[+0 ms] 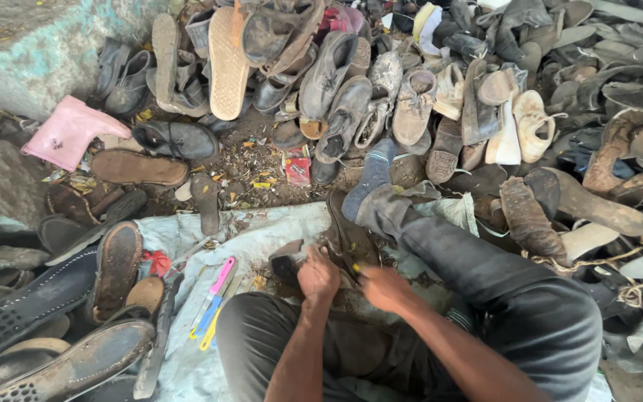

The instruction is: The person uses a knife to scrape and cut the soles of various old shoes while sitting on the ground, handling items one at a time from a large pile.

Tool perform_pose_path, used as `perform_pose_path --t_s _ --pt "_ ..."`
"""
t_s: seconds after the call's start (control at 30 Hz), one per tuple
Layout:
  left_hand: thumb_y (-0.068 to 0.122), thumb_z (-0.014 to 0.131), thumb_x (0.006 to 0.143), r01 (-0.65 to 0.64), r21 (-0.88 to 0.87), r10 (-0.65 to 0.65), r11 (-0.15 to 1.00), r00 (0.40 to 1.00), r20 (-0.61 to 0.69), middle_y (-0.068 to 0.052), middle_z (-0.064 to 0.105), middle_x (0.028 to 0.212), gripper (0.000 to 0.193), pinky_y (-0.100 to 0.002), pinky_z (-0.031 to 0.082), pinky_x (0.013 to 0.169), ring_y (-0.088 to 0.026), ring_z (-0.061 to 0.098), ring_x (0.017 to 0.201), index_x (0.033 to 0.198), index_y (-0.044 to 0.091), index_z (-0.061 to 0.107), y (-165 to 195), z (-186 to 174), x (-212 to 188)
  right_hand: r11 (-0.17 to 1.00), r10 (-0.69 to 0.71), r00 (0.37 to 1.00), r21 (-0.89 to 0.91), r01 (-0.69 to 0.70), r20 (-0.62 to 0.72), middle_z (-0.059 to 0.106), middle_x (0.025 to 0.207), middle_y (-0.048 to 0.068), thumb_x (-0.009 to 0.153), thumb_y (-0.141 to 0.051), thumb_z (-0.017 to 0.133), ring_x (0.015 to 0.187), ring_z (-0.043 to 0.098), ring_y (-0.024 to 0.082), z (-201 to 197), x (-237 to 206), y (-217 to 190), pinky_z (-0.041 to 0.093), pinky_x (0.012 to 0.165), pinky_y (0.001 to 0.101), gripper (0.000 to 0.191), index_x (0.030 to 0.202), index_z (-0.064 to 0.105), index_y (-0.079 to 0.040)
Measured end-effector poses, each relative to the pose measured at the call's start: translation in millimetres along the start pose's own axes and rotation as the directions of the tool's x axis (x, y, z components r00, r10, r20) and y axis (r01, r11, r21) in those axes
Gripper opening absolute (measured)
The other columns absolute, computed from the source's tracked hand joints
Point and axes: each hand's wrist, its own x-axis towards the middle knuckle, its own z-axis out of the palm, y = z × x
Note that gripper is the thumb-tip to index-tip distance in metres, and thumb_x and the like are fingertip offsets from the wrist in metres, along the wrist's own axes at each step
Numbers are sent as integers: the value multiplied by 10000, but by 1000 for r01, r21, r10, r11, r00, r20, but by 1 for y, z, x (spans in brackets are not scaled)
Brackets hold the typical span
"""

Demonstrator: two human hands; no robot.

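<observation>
Sitting on a pale sheet (262, 231), the person clasps a dark shoe (340, 242) over the lap: left hand (318, 275) clenched on its heel end, right hand (382, 286) gripping its side. Coloured toothbrushes (213, 298) lie just left. Beyond the stretched leg (440, 246), worn shoes (411, 97) pile up.

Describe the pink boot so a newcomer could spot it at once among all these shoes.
Start at the big grey rock at the upper left. Right below it, at the edge of the heap of worn shoes, lies the pink boot on its side. Its neighbours are all brown, black or grey, so its bright pink stands out alone.
</observation>
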Motion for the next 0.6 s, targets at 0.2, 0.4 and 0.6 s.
perform_pose_path --t_s 0.2,0.4,0.6 --pt "324 502 1030 98 -91 -95 991 995 32 -302 705 952 331 -615 479 799 -546 633 905 1156 26 574 -2 -3 -8 999 -17 985 -39 25 174 709 1102 151 962 -236 568 1039 663 383 -20 -89 16 519 883 485 363 1323 600 -208" --pt "336 480 1011 88 -113 -91 990 995 -29 -292 704 931 299 -617 480 803 -540 638 897 1105 62 555 0 -11 -20 975 19 996 -221 1 86 722 1100 144 979 -308 553 1070 670 372 -67 -101 -35 517 891 510 385 1351 609 -228" --pt "406 486 1040 157 -79 -156 984 988 16 -291 703 865 333 -618 475 772 -541 637 837 1089 79 529 2 -9 -16 949 131 984 -302 -89 122 735 1115 120 1003 -378 523 1058 703 356 -93 -85 -44 537 882 506 393 1368 596 -250"
